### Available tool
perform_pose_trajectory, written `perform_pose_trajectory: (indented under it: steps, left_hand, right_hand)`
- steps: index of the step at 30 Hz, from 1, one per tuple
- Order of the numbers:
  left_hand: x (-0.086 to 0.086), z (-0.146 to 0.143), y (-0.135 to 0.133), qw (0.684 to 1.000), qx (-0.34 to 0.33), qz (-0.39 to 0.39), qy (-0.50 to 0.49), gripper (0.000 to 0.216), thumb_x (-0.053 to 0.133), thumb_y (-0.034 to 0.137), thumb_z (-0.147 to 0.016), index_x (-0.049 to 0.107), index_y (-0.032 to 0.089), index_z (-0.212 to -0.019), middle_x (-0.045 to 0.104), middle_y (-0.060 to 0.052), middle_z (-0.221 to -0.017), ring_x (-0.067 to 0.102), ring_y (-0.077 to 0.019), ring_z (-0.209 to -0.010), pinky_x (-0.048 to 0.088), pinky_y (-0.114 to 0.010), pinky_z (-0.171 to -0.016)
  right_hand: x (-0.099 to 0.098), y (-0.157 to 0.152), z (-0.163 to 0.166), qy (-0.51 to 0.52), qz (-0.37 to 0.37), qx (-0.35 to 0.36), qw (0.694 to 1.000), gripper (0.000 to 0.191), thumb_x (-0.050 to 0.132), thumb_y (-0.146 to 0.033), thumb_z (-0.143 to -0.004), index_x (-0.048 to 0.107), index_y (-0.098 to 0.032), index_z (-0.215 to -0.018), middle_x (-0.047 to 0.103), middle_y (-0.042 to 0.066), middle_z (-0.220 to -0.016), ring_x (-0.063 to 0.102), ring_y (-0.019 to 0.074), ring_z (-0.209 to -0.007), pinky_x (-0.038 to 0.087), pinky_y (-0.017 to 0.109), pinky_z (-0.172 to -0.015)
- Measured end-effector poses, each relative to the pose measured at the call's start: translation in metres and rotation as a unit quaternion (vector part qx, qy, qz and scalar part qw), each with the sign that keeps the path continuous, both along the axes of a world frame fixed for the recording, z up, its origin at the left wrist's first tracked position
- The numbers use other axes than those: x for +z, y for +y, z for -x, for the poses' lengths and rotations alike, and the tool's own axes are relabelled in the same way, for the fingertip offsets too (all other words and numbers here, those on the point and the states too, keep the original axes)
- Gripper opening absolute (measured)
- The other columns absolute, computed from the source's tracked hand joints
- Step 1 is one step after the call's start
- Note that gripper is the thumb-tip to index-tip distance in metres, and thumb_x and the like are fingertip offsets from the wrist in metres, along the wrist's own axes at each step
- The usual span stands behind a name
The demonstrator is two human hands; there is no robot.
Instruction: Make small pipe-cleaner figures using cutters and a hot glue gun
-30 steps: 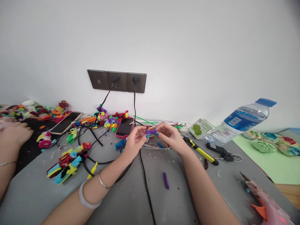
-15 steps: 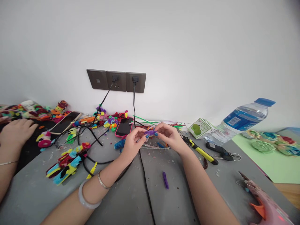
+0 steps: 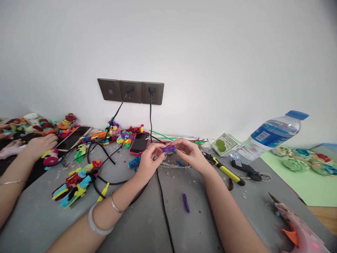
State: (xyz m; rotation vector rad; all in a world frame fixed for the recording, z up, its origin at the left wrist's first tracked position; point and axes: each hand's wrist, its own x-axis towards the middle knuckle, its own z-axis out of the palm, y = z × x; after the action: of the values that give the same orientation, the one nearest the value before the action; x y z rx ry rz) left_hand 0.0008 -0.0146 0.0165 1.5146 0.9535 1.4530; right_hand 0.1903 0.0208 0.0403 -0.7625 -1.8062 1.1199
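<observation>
My left hand and my right hand meet above the grey table, both pinching a small purple pipe-cleaner piece between thumb and fingertips. The nails are painted blue. A loose purple pipe-cleaner bit lies on the table below my hands. A black cable runs under my left wrist. Blue and orange bits lie just behind my hands.
Another person's hand reaches in at the left beside a phone. A pink-cased phone, colourful pipe-cleaner crafts, a yellow knife, keys, a water bottle, a carton and a glue gun lie about.
My hands stay together on the purple piece, turning it slightly. The other person's hand at the left has moved right and farther back, toward the phone.
</observation>
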Motion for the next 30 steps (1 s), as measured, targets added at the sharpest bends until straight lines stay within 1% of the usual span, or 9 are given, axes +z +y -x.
perform_pose_trajectory:
  steps: [3,7,13,16,21,26,30]
  left_hand:
    - [0.0020,-0.0006,-0.0012,0.999,0.001,-0.015,0.033,0.018,0.062,0.019,-0.082,0.065,0.018,-0.099,0.062,-0.005,-0.095,0.059,-0.0118,-0.074,0.050,-0.022,-0.067]
    - [0.0012,-0.0006,-0.0015,0.998,-0.005,-0.014,0.055,0.016,0.061,0.017,-0.081,0.065,0.018,-0.097,0.061,-0.003,-0.089,0.057,-0.0115,-0.072,0.049,-0.022,-0.067]
    - [0.0011,-0.0005,-0.0016,0.998,-0.017,-0.015,0.051,0.015,0.060,0.013,-0.077,0.063,0.017,-0.091,0.061,-0.003,-0.087,0.058,-0.0119,-0.073,0.050,-0.023,-0.070]
    - [0.0009,-0.0014,-0.0023,0.999,-0.020,-0.005,0.039,0.015,0.060,0.013,-0.077,0.063,0.017,-0.092,0.062,-0.003,-0.088,0.059,-0.0119,-0.074,0.050,-0.023,-0.071]
    - [-0.0017,-0.0034,-0.0024,1.000,-0.016,0.022,0.004,0.016,0.063,0.021,-0.082,0.062,0.017,-0.097,0.061,-0.004,-0.090,0.059,-0.0130,-0.077,0.051,-0.024,-0.071]
    - [-0.0047,-0.0035,0.0007,0.998,-0.011,0.031,-0.055,0.030,0.072,0.032,-0.079,0.061,0.018,-0.103,0.063,-0.006,-0.101,0.060,-0.0142,-0.085,0.053,-0.024,-0.075]
    - [-0.0029,-0.0003,0.0041,0.996,-0.023,0.052,-0.075,0.035,0.075,0.042,-0.077,0.064,0.016,-0.099,0.066,-0.007,-0.095,0.063,-0.0170,-0.086,0.054,-0.026,-0.073]
  right_hand:
    - [-0.0022,0.0013,0.0000,0.003,-0.005,0.006,1.000,0.025,0.067,-0.044,-0.086,0.067,-0.022,-0.097,0.067,0.006,-0.092,0.063,0.0198,-0.085,0.052,0.035,-0.081]
    - [-0.0037,0.0023,-0.0007,0.006,-0.002,0.013,1.000,0.025,0.070,-0.044,-0.084,0.069,-0.022,-0.094,0.069,0.006,-0.093,0.064,0.0195,-0.084,0.051,0.033,-0.077]
    - [-0.0034,0.0016,-0.0012,0.003,-0.005,0.019,1.000,0.021,0.070,-0.041,-0.084,0.069,-0.021,-0.092,0.070,0.005,-0.093,0.064,0.0189,-0.086,0.051,0.032,-0.078]
    - [-0.0035,0.0017,0.0001,0.005,-0.002,0.024,1.000,0.023,0.070,-0.043,-0.085,0.069,-0.021,-0.093,0.070,0.005,-0.091,0.065,0.0186,-0.085,0.052,0.032,-0.079]
    - [-0.0017,0.0007,0.0011,0.004,0.005,0.001,1.000,0.027,0.068,-0.045,-0.086,0.066,-0.021,-0.098,0.068,0.007,-0.096,0.065,0.0196,-0.087,0.052,0.034,-0.080]
    - [0.0011,-0.0015,0.0023,-0.006,0.010,-0.008,1.000,0.027,0.068,-0.047,-0.084,0.062,-0.022,-0.094,0.066,0.005,-0.093,0.062,0.0183,-0.082,0.052,0.034,-0.079]
    - [0.0026,-0.0003,0.0003,-0.003,0.014,0.002,1.000,0.030,0.072,-0.047,-0.081,0.061,-0.022,-0.095,0.066,0.006,-0.093,0.063,0.0192,-0.085,0.052,0.033,-0.079]
